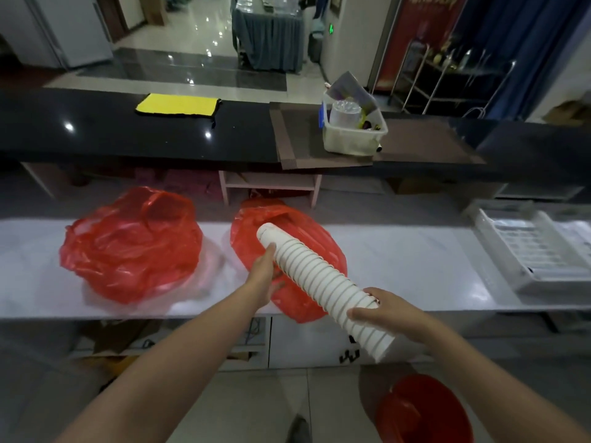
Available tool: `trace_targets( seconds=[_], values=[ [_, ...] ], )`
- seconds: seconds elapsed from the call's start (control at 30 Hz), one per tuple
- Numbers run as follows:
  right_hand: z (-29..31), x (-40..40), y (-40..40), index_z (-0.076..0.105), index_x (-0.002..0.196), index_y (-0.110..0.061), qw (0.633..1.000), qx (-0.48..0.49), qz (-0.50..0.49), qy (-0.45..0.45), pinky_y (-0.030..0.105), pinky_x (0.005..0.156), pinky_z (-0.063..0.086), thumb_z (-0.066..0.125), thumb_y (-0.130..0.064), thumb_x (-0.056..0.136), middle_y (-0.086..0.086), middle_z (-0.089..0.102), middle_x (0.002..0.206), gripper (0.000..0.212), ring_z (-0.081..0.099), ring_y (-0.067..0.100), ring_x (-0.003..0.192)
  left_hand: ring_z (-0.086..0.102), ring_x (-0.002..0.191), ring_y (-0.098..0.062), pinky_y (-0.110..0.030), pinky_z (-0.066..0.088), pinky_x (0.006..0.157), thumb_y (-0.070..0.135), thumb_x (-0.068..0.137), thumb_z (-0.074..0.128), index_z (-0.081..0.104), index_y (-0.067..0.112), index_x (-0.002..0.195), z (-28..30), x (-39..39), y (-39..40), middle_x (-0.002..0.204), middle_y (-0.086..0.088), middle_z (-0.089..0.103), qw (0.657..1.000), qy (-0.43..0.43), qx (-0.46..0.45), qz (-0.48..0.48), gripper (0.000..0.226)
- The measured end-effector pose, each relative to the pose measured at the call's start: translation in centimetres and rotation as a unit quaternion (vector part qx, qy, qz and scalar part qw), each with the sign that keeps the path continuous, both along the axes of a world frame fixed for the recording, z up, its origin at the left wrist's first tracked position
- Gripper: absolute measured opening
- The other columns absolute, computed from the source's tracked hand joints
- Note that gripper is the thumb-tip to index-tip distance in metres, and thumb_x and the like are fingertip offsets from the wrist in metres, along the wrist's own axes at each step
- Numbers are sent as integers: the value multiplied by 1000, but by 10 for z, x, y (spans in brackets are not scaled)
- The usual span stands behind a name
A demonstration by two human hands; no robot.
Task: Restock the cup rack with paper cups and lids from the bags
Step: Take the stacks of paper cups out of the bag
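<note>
A long stack of white paper cups (315,278) lies slantwise in the air over a red plastic bag (307,241) on the white counter. My right hand (382,310) grips the stack near its wide open end, thumb across the front. Under the stack's far half, my left hand (265,276) supports it with straight fingers, thumb along its side. A second red plastic bag (128,247), crumpled and bulging, sits to the left. A white tray-like rack (524,247) stands at the counter's right end.
Behind the white counter (415,266) runs a raised black ledge (96,132) with a yellow cloth (179,105) and a white bin (353,132) of odds and ends. A red bucket (425,410) stands on the floor at the lower right.
</note>
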State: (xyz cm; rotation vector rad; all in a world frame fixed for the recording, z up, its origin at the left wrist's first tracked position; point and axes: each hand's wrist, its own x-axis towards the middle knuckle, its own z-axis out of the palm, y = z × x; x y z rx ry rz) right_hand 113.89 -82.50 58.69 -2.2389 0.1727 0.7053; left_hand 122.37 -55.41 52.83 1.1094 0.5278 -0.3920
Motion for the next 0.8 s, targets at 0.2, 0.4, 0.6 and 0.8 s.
trace_targets(
  seconds=[0.2, 0.4, 0.6, 0.8],
  values=[
    [4, -39, 20, 55, 119, -43, 997, -35, 67, -24, 25, 85, 52, 75, -68, 68, -23, 65, 110, 60, 62, -2, 97, 66, 104, -35, -54, 59, 76, 56, 82, 77, 52, 12, 128, 7, -28, 25, 116, -13, 64, 995, 51, -75, 51, 69],
    [18, -42, 62, 45, 137, -43, 986, -67, 141, -60, 25, 87, 46, 74, -67, 73, -19, 55, 122, 74, 56, 6, 109, 63, 110, -42, -68, 52, 89, 47, 81, 81, 47, 13, 131, -1, -64, 70, 124, -21, 60, 964, 73, -182, 181, 69],
    [34, -15, 112, 69, 118, -29, 990, 122, 62, -19, 39, 92, 52, 43, -69, 94, -6, 69, 119, 53, 67, 18, 103, 66, 107, -42, -67, 55, 81, 55, 77, 78, 50, 16, 134, 15, -112, 134, 122, -20, 66, 932, 45, -174, 316, 74],
    [5, -12, 169, 68, 116, -17, 959, 277, -56, 12, 61, 86, 57, 57, -59, 90, 12, 72, 106, 52, 72, 34, 92, 65, 108, -40, -66, 55, 81, 56, 81, 73, 49, 21, 133, 26, -175, 178, 123, -17, 66, 883, 8, -161, 441, 68]
  ],
)
